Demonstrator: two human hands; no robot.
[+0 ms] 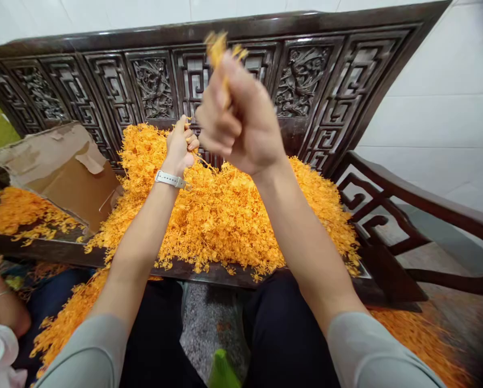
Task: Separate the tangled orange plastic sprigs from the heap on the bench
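My right hand [243, 113] is raised in front of the bench back, blurred by motion. Its fingers are closed on a few small orange plastic pieces [217, 48] that stick out above the thumb. Lower and to the left, my left hand [180, 144], with a pale watch strap on the wrist, is closed too. It pinches a thin orange strand [203, 160] at the edge of the heap. A large heap of tangled orange plastic pieces [225, 215] covers the seat below both hands; their exact kind I cannot make out.
The carved dark wooden bench [152, 89] has an armrest [427, 205] on the right. A torn cardboard box [71, 178] leans at the left, beside more orange pieces [19, 213]. Another person's arm [5, 302] shows at lower left. Something green [223, 372] stands between my knees.
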